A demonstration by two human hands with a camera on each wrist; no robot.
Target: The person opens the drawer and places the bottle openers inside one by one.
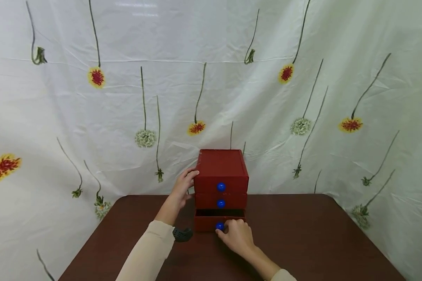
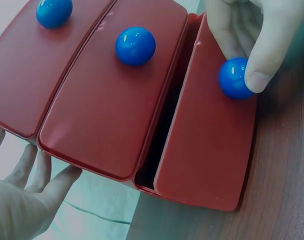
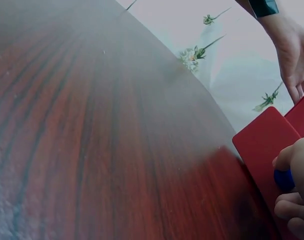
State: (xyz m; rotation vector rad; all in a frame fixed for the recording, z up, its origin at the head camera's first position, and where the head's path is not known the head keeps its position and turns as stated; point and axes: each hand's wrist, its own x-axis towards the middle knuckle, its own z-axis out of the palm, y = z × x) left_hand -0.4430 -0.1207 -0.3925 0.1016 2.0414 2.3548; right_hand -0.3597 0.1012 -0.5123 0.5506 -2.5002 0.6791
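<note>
A small red chest of drawers stands on the table, with a round blue knob on each of its three drawers. Its bottom drawer is pulled partway out, and a dark gap shows behind the front panel. My right hand pinches the bottom blue knob between thumb and fingers. The left hand rests its extended fingers against the chest's left side, near the top. The middle drawer and the top drawer are closed. The inside of the bottom drawer is too dark to make out.
The dark brown wooden table has rounded far corners. Behind it hangs a white cloth printed with flowers. A dark band is on the left wrist.
</note>
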